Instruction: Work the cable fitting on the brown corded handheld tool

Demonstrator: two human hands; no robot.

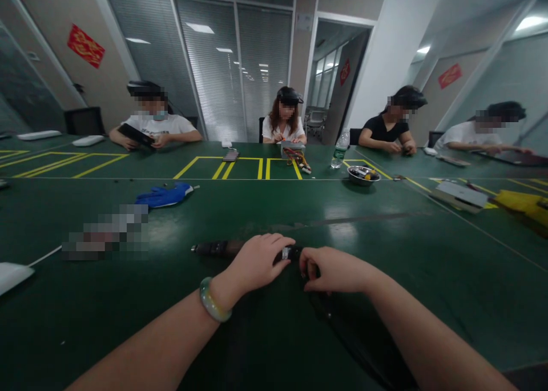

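The left hand (257,262) grips a slim black cylindrical object (216,249) lying across the near part of the dark green workbench (428,299). The right hand (334,270) pinches its right end, fingers curled.

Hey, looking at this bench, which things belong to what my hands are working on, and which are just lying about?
In hand:
black cylindrical object, held by the left hand and the right hand

Just lying about:
blue glove
steel bowl
plastic water bottle
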